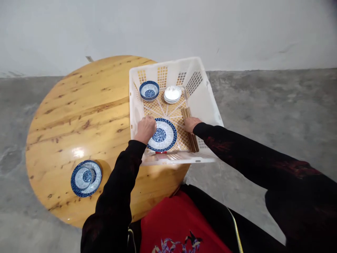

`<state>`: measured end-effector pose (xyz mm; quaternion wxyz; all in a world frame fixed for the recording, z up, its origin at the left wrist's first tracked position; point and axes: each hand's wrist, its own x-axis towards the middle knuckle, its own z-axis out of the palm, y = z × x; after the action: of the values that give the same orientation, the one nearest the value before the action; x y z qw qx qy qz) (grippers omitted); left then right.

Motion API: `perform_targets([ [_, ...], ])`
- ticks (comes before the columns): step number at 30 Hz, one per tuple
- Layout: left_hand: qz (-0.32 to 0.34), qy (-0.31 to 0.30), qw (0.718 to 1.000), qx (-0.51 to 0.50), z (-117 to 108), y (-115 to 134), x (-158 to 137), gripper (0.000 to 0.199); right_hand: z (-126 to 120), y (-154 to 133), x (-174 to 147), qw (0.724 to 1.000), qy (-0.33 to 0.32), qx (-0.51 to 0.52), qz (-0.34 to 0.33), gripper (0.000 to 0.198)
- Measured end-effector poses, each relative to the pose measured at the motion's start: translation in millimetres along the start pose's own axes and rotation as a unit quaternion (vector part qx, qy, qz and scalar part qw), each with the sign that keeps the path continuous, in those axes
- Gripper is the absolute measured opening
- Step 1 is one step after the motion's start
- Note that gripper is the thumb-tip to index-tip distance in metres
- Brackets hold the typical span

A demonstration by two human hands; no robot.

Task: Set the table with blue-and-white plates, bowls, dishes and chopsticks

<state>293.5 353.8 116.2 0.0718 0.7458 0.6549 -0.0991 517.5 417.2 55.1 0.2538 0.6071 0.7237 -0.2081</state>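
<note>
A white plastic basket (210, 105) is placed on the right part of a rounded wooden worktop (76, 119), and its right side is extended past the edge. Inside the basket, a bundle of brown wooden chopsticks (194, 143) is laid lengthwise along the right side, and its middle is covered by the right hand (191, 124). The fingers of this hand are bent down over the sticks, but how firmly they are closed cannot be told. The left hand (146, 128) is held with curled fingers at the left edge of a blue-and-white plate (165, 135), which is laid flat in the near part of the basket; whether the rim is pinched cannot be told, since it is hidden there. A small red item (161, 152) is seen just beside the near edge of this plate. In the far left corner, blue-rimmed bowls (149, 90) are stacked upright, and to their right, apart from them, small white dishes (172, 93) are piled. Outside the basket, a second patterned plate (76, 188) is set near the left front of the worktop, and a seemingly transparent vessel (85, 176) is stood on it.
</note>
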Motion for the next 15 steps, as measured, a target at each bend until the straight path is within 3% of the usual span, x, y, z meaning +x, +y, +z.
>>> perform_targets([
  [6,0.012,0.014,1.000,-0.013,-21,6,9,0.034,1,-1,-4,0.999,0.015,0.038,0.022,0.039],
  [15,0.026,0.007,0.999,-0.022,-27,9,13,0.034,-19,-2,-20,0.996,0.034,0.083,0.022,0.034],
])
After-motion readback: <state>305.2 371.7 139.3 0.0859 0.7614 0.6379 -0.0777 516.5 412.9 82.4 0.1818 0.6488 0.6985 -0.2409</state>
